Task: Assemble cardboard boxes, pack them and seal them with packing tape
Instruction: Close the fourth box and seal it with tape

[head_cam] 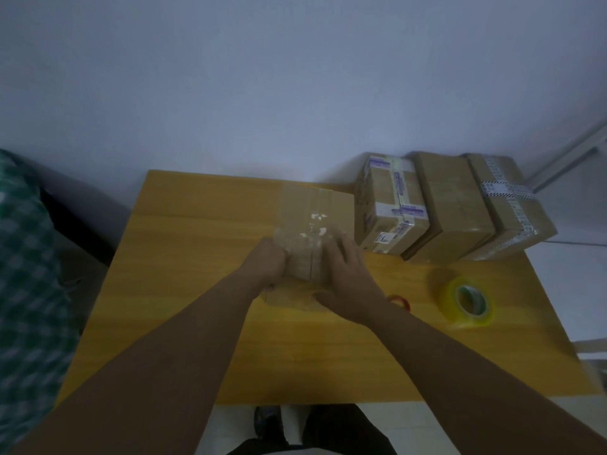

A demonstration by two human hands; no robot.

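Observation:
A flattened or partly folded cardboard box (312, 218) with old tape scraps lies on the yellow table (197, 257). My left hand (266, 262) grips its near left part with curled fingers. My right hand (345, 274) grips the near right part, fingers curled over the cardboard. The image is blurred, so the exact fold is unclear. A roll of yellowish packing tape (468, 302) lies on the table to the right of my right hand.
Three sealed cardboard boxes (453, 205) stand side by side at the table's far right corner. A small red-rimmed object (400, 300) peeks out beside my right wrist. Green checked fabric (26, 274) is at the left. A wall rises behind the table.

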